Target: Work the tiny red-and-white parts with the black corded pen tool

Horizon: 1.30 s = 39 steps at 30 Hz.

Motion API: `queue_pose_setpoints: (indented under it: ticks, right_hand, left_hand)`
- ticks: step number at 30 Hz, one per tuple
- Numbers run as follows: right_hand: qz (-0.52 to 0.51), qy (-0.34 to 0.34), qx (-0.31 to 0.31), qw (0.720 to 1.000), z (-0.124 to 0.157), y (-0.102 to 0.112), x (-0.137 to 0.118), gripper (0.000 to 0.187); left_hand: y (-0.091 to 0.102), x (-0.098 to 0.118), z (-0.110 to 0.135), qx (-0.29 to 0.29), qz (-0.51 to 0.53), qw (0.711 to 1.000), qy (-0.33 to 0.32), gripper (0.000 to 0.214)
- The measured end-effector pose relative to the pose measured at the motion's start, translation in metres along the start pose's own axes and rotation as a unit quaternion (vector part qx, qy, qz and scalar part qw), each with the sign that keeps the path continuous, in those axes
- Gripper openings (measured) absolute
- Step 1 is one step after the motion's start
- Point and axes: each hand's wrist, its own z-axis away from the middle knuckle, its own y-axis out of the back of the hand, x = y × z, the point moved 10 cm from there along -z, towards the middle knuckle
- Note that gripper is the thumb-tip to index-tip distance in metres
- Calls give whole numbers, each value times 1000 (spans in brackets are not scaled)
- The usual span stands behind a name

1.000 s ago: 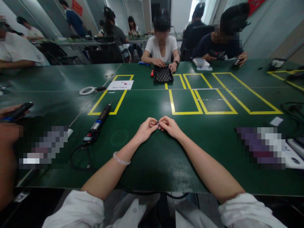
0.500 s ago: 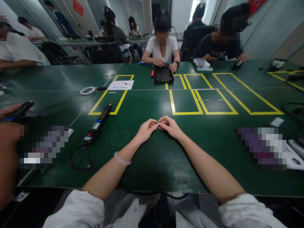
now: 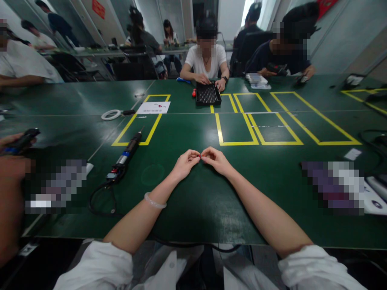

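Observation:
My left hand (image 3: 185, 164) and my right hand (image 3: 218, 161) meet fingertip to fingertip above the green table (image 3: 193, 213). Both are closed in a pinch around a tiny piece with red and dark bits (image 3: 200, 156). Fingers cover most of it, and it is too small to name. An electric screwdriver (image 3: 123, 158) with a blue band lies to the left of my left hand, its thin bit pointing away from me and its black cord (image 3: 90, 201) curled near me.
Yellow tape outlines (image 3: 238, 143) mark the table beyond my hands. A printed sheet (image 3: 153, 107) and a white cable coil (image 3: 111, 115) lie far left. Across the table, a co-worker reaches into a black tray (image 3: 208, 96). Another person's hand (image 3: 18, 141) holds a dark tool at left.
The pinched piece now shows red between my fingertips, where it looked pale and shiny before. My hands have barely shifted. The screwdriver lies unmoved.

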Motion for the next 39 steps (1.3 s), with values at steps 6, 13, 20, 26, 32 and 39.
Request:
queue_pose_setpoints:
  ticks: [6,13,20,26,32,39]
  right_hand:
    - [-10,-10,12,1000,0,2,3,30]
    - [13,-4,18,1000,1,1,0,23]
    - [41,-9,23,999,2,3,-2,22]
    - [57,-6,36,998,1,6,2,24]
    - [69,-12,31,997,0,6,5,25]
    - [73,-28,14,997,0,4,6,23]
  left_hand:
    - [1,1,-1,0,16,1000,-3,26]
    - [-1,0,0,-2,3,1000,5,25]
    - [-1,1,0,-1,7,1000,2,24]
    - [-1,0,0,-2,-4,1000,3,23]
    - [-2,-2,-2,-19,-36,999,1,24]
    - [30,47,21,-10,-204,978,-34,37]
